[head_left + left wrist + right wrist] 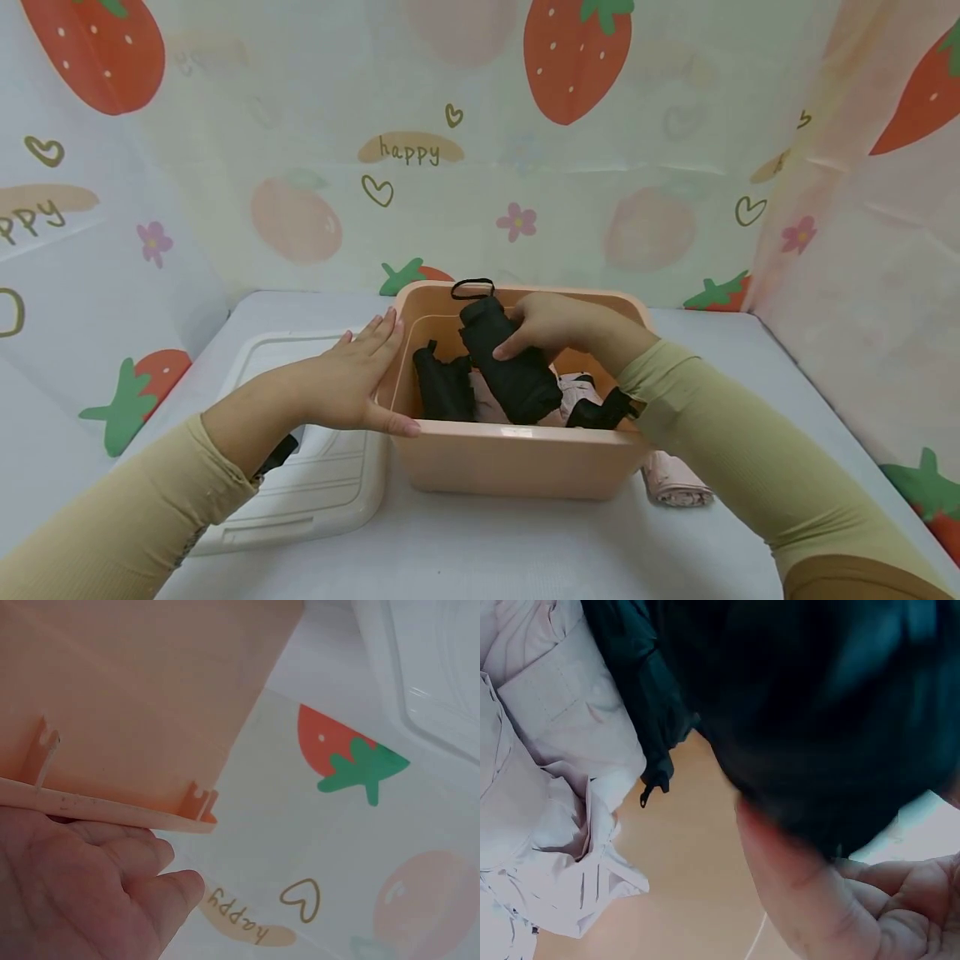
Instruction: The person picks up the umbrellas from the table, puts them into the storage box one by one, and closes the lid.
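A black folded umbrella [510,358] with a wrist loop at its upper end is gripped by my right hand [558,325] over the peach storage bin [517,458]. In the right wrist view the thumb lies along the dark umbrella [817,712], which is blurred. My left hand [345,375] rests on the bin's left rim, fingers extended and thumb at the front corner. Inside the bin lie another black folded umbrella [444,385], pale pink folded umbrellas [570,727], and a black piece [600,412] at the right, partly behind my sleeve.
A white lid [337,492] lies flat on the table [480,550] to the left of the bin, partly under my left arm. Beside the bin's right front corner sits a pink folded bundle [677,481]. Fruit-printed sheets [562,217] rise behind and at both sides.
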Available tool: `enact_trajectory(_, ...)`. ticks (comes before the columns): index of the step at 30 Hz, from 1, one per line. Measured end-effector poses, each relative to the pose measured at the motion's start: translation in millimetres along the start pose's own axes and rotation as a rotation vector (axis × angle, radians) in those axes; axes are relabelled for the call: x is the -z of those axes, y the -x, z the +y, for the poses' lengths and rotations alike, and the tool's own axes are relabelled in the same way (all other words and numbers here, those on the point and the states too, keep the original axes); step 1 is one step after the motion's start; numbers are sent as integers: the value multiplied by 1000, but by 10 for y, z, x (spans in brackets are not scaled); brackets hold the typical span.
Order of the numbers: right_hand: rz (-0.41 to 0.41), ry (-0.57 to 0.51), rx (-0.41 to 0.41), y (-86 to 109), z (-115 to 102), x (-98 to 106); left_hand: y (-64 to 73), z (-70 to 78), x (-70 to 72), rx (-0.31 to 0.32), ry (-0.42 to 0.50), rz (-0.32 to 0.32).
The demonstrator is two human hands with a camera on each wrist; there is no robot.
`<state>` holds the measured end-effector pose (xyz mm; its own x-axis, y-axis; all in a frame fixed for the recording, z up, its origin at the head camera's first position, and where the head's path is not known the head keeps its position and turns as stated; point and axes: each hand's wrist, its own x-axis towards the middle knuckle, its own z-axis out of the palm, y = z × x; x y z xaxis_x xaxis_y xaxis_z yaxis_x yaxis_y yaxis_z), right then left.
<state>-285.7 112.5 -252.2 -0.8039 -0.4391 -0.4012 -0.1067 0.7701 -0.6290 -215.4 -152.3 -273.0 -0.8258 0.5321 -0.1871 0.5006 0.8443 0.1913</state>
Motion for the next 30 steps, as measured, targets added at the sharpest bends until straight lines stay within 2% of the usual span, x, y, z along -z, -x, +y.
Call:
enact_trajectory(17, 34, -34, 57, 41, 9, 113, -7, -10, -7, -6, 8, -2)
enact_trajectory(30, 88, -86, 114, 183, 69, 337, 0, -2, 9, -6, 13, -6)
